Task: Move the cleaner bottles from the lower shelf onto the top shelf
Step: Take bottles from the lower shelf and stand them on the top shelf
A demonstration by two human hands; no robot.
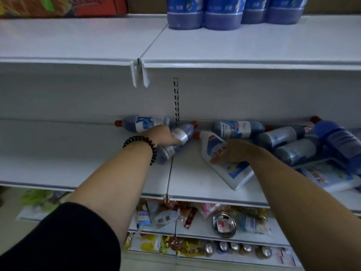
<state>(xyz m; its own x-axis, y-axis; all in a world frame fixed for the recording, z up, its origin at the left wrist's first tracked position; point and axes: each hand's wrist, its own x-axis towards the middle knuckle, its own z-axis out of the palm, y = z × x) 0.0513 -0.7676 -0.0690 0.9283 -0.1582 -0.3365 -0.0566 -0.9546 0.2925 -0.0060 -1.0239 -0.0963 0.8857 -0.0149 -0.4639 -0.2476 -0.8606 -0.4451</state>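
Hands: both reach onto the lower shelf [78, 153], one bottle each, so two can go up in one lift.
Left hand [164, 136]: curled round the middle of a dark bottle [176, 142] lying on its side, red cap toward 1 o'clock; fingers hidden behind it, so how firm the hold is I cannot tell.
Right hand [232, 152]: laid over a flat white bottle [224, 161], fingers bent down its left edge, seemingly gathering it, not yet lifted.
Heap at 3 o'clock: more bottles [293, 145] lie tumbled together, touching, likely why the loose outer ones are taken first.
Back of shelf, 11 o'clock of left hand: one bottle [142, 123] lying against the wall.
Top shelf [254, 45]: blue bottles [220, 12] stand upright at the rear; the front is bare, ready for the next ones.
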